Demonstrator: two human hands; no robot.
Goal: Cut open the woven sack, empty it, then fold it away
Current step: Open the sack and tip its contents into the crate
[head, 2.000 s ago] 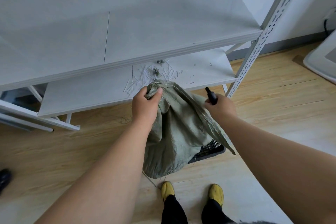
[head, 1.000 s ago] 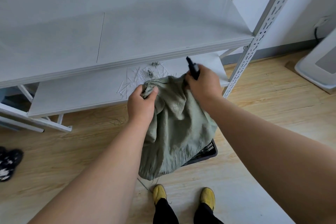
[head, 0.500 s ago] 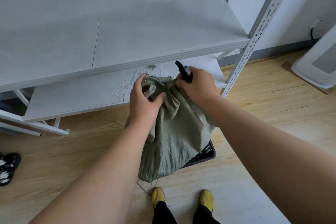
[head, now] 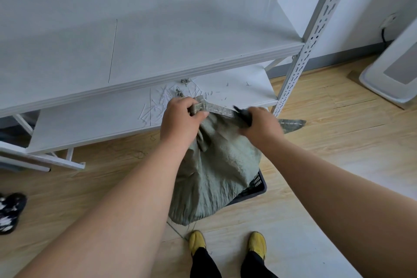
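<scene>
A crumpled grey-green woven sack (head: 216, 171) is held up in front of a white metal shelving unit (head: 203, 52), its lower end hanging over a black slotted plastic crate (head: 257, 187) on the pale wooden floor (head: 338, 142). The stitched top hem of the sack is pinched at one end by the left hand (head: 180, 119), thumb and fingers closed on the fabric. The hem is stretched taut across to the right hand (head: 262, 124), which is curled around both the fabric and a blurred black-handled cutting tool (head: 242, 114). Past the right hand, a loose strip of hem sticks out. White and grey thread scraps (head: 162, 101) are scattered on the lower shelf. Yellow shoes (head: 225, 242) are seen below.
</scene>
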